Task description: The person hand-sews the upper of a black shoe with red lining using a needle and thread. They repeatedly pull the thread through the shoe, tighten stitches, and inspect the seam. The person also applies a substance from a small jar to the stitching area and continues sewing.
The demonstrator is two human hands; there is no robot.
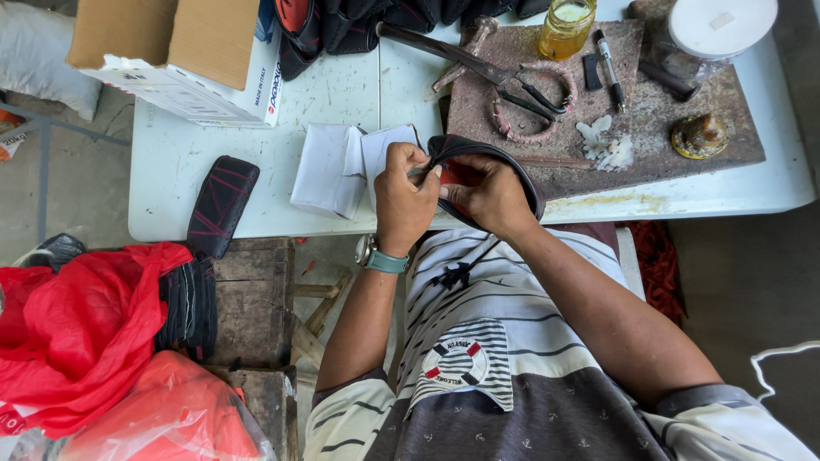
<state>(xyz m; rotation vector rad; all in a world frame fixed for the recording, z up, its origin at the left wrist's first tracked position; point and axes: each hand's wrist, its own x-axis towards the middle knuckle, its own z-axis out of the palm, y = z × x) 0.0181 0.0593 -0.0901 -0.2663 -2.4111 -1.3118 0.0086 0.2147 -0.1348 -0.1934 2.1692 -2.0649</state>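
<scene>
Hands, left [401, 201], right [489, 195], grip pinching black curved piece [500, 158] between them

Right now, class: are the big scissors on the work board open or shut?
Shut. The scissors lie flat on the board, blades together in one dark line, the two handle loops close beside each other.

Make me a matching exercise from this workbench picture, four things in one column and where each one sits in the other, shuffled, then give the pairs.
Things:
1. scissors
2. jar of yellow liquid
3. cardboard box
4. red plastic bag

Places:
A. far left corner of the white table
B. below the table, at the person's left
C. lying across the stone slab
D. upright at the slab's far edge

Pairs: 1-C, 2-D, 3-A, 4-B
</scene>
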